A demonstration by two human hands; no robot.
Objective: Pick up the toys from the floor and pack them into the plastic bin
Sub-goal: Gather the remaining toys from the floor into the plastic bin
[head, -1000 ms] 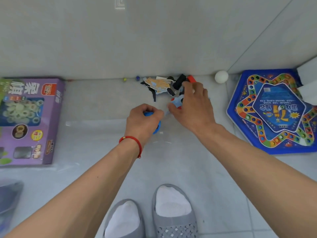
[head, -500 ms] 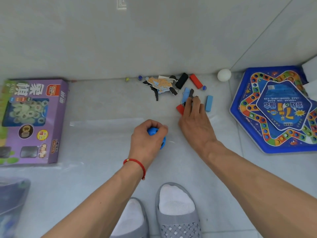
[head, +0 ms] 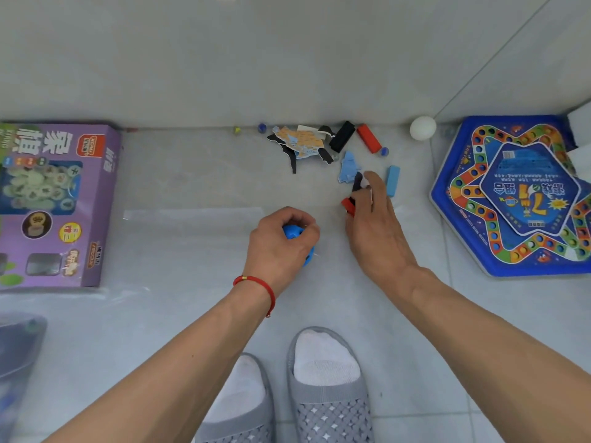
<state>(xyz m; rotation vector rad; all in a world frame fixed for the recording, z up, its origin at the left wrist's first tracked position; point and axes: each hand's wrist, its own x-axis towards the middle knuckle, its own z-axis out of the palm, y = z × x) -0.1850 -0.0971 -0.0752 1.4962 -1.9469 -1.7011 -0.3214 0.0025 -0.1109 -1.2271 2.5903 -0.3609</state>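
My left hand (head: 281, 244) grips a blue ball (head: 295, 233) just above the floor. My right hand (head: 374, 231) pinches a red block (head: 348, 205) and a thin black piece (head: 356, 183) on the floor. Loose toys lie beyond it by the wall: a blue puzzle piece (head: 348, 167), a light blue block (head: 392, 180), a red block (head: 368, 138), a black block (head: 342, 135), orange and black puzzle pieces (head: 300, 143) and small marbles (head: 262, 127). A dark plastic bin (head: 16, 346) shows at the lower left edge.
A purple game box (head: 57, 203) lies on the left. A blue hexagonal board game (head: 518, 196) lies on the right, with a white ball (head: 422, 128) in the corner. A clear plastic sheet (head: 192, 219) covers the floor. My slippered feet (head: 323, 388) stand below.
My right hand has pulled back from the toy pile toward me and closed its fingers on the red block and black piece. My left hand holds the blue ball as before.
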